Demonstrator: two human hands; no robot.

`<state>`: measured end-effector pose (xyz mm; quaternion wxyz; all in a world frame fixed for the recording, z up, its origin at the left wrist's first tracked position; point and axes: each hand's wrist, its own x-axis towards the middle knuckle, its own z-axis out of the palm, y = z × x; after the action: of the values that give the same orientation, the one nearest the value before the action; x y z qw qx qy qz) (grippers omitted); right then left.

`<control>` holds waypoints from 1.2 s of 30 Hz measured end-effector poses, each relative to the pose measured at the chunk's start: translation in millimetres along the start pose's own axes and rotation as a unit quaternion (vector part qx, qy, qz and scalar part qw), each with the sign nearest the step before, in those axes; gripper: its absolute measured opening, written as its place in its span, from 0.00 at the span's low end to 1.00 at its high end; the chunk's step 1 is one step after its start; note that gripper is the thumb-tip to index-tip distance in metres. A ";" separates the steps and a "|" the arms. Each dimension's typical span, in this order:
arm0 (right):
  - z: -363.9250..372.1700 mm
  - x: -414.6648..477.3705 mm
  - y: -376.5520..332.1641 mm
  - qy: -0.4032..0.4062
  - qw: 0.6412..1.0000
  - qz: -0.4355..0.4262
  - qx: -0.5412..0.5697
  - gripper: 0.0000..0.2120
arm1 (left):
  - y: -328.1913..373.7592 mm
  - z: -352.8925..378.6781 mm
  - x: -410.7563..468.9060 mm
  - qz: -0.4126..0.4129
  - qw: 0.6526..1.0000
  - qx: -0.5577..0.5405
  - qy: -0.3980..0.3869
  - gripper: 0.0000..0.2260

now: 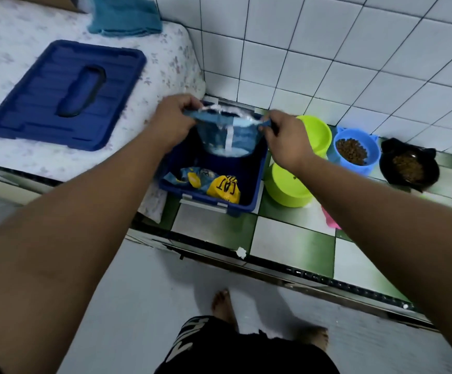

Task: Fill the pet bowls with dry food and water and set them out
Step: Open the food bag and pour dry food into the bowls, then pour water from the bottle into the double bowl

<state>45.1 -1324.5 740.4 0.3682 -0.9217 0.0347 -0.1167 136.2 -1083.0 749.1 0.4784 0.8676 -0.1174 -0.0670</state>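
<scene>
My left hand [175,117] and my right hand [284,136] each pinch one end of the top of a blue food bag [227,136], holding it above an open dark blue storage bin [249,184]. Inside the bin lie a yellow "CAT" packet [223,189] and a blue packet [189,177]. Right of the bin on the counter stand two lime green bowls [315,133] [287,184]. Further right, a light blue bowl [354,152] and a black bowl [408,166] both hold brown dry food.
The bin's blue lid [65,95] lies on a floral cloth [17,36] at the left, with a teal towel [125,16] behind it. A white tiled wall [327,49] backs the green-and-white tiled counter [287,238]. A pink object [331,220] peeks out by my right forearm.
</scene>
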 end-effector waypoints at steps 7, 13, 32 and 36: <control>12.6 -40.6 -21.9 -0.224 0.938 -0.061 -0.256 0.10 | 4.7 -16.8 -42.7 0.052 0.899 0.343 -0.266 0.26; 28.2 -51.5 -43.9 -0.356 0.824 -0.083 -0.432 0.23 | 48.6 4.5 -51.5 -0.031 0.811 0.424 -0.402 0.26; -142.3 -97.3 70.6 -0.038 0.993 0.041 -0.100 0.23 | 197.1 202.1 -73.0 0.179 0.925 0.262 -0.209 0.16; -215.5 -141.5 127.0 0.036 0.992 0.090 -0.082 0.13 | 242.4 286.4 -91.5 0.205 0.934 0.170 -0.240 0.19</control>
<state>-141.3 -1540.0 777.6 0.2985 -0.9372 0.1404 -0.1130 -51.3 -1416.5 801.8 0.2849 0.8511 -0.4136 -0.1533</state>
